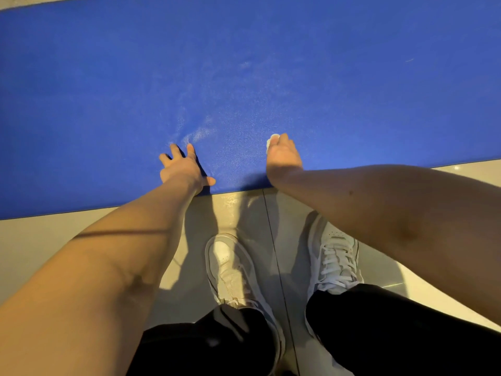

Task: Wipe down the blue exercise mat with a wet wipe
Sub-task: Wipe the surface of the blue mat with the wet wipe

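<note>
One blue mat, pale-streaked, over glossy cream floor tiles

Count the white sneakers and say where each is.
2. The left sneaker stands on the tile floor near the edge of the blue mat; the right sneaker beside it, partly under the right forearm. No others show.

We see a mat of blue foam-like stuff, finely pebbled and matt, with faint damp sheen. Our floor tiles look smooth, glossy. The shoes look like smooth white leather.
</note>
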Demonstrator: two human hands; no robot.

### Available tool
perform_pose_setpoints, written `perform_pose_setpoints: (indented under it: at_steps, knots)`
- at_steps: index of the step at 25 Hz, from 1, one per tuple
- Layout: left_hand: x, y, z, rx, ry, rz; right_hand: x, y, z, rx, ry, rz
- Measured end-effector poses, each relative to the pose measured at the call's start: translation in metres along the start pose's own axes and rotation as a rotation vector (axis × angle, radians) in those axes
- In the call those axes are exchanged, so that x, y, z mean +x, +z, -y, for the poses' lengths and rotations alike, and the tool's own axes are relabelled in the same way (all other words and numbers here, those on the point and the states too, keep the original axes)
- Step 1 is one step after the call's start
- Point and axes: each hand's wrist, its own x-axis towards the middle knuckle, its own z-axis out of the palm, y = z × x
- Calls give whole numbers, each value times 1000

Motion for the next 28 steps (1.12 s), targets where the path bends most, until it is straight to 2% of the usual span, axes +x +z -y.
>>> perform_pose_setpoints:
  at_steps: [3, 4, 6, 8, 12, 14, 17, 20, 23, 28]
  knots:
    - [-1, 0, -1, -19, -2, 0, -32, 18, 43, 108, -158, -83]
    - [-1, 0, -1, -25, -5, 0, -38, 19, 51, 126, -209, -50]
    - [-4, 1, -1, -28, -17, -6, -39, 13, 60, 123, -330, 122]
    - [-6, 0, -2, -61, -28, -8, -37, 3, 54, 148, -357, 182]
    - [-13, 5, -7, -153, -65, -35, -47, 3, 16, 163, -441, 139]
    - [-15, 8, -6, -180, -68, -46, -51, 1, -10, 114, -452, 119]
    - [-16, 12, -3, -191, -63, -49, -53, -7, -52, 117, -312, 127]
    - [-18, 19, -1, -208, -64, -57, -57, -3, -82, -26, -204, 115]
    - [-22, 26, 2, -215, -60, -53, -58, -1, -83, -10, -135, 123]
    - [-21, 23, 14, -211, 19, -30, -47, -5, -74, 96, -170, 171]
